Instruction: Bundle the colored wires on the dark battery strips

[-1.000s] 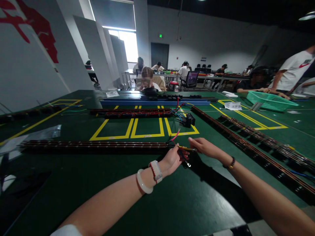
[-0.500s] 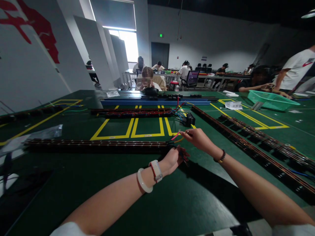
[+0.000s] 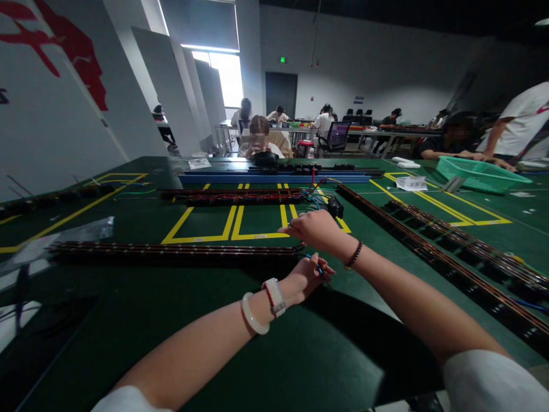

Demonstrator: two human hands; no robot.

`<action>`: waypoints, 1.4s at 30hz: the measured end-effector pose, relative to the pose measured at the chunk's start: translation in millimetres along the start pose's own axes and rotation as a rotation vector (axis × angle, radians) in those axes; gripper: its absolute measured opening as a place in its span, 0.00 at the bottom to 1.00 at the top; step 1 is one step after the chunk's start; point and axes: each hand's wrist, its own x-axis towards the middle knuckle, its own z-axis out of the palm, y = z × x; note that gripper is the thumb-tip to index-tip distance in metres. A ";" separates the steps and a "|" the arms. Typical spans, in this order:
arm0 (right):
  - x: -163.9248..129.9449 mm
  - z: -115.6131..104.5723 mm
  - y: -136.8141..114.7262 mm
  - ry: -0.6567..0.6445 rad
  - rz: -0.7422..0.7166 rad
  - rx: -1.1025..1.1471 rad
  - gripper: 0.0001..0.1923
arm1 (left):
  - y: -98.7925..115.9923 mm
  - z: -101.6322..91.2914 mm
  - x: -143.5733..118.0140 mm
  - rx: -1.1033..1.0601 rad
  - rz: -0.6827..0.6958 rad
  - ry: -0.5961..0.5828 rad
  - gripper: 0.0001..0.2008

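My left hand point(image 3: 302, 280) is at the right end of a long dark rail assembly point(image 3: 180, 250) with copper-coloured strips, which lies across the green table. Its fingers are closed around a thin blue wire point(image 3: 319, 269) that points down to the right. Just above and beyond it is my right hand point(image 3: 315, 228), its thumb and finger pinched together and pointing left over the rail end. Whatever sits in that pinch is too small to make out. A bit of red wire point(image 3: 302, 245) shows at the rail end between my hands.
Another rail assembly with red wires point(image 3: 240, 197) and a black connector block point(image 3: 335, 207) lie farther back. Long rails point(image 3: 446, 274) run diagonally on the right. A green basket point(image 3: 480, 174) stands at the back right, a plastic bag point(image 3: 81, 232) at left. A person point(image 3: 259, 140) sits opposite.
My right hand has moved left across the rail end, and the pink wire that showed at its fingertips is no longer visible there. My left hand has stayed nearly in place.
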 end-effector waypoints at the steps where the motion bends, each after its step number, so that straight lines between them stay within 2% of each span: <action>1: -9.0 0.9 11.4 0.056 0.067 0.111 0.31 | -0.6 0.0 -2.2 -0.008 0.001 0.006 0.11; 4: -40.2 16.6 43.4 0.285 0.306 0.473 0.36 | -2.2 3.1 -9.1 -0.009 0.041 0.048 0.10; 6: -59.9 34.6 59.4 0.363 0.442 0.639 0.36 | -2.1 6.3 -12.9 0.042 0.067 0.075 0.09; 8: -75.5 52.0 69.9 0.333 0.532 0.742 0.35 | 0.3 8.7 -15.6 0.133 0.045 0.083 0.10; 10: -85.7 64.0 75.4 0.262 0.573 0.789 0.35 | 5.5 9.3 -17.1 0.243 -0.039 0.083 0.13; 14: -92.1 68.9 76.0 0.209 0.540 0.781 0.34 | 21.3 4.5 -17.3 0.483 -0.197 0.083 0.15; 21: -92.2 63.7 67.5 0.176 0.391 0.655 0.32 | 42.0 -7.5 -15.5 0.929 -0.294 -0.015 0.15; 26: -93.2 64.1 64.6 0.180 0.339 0.610 0.30 | 46.0 -8.8 -18.5 1.003 -0.359 -0.106 0.16; 29: -93.2 62.0 63.2 0.190 0.329 0.601 0.30 | 44.9 -9.3 -18.4 1.028 -0.354 -0.106 0.16; 32: -93.4 58.2 60.6 0.228 0.306 0.594 0.29 | 45.7 -8.6 -17.5 1.071 -0.336 -0.160 0.21; 35: -94.2 54.3 56.4 0.311 0.255 0.559 0.26 | 52.7 -2.7 -21.9 1.278 -0.331 -0.191 0.28; 37: -95.4 52.4 52.7 0.382 0.193 0.513 0.23 | 59.8 2.5 -30.0 1.536 -0.198 -0.133 0.30; 40: -97.6 51.2 44.6 0.468 0.053 0.467 0.17 | 68.3 2.5 -46.1 1.921 0.299 0.004 0.27; 42: -98.6 50.9 36.1 0.509 -0.057 0.465 0.12 | 70.4 -6.7 -54.4 2.104 0.579 0.076 0.23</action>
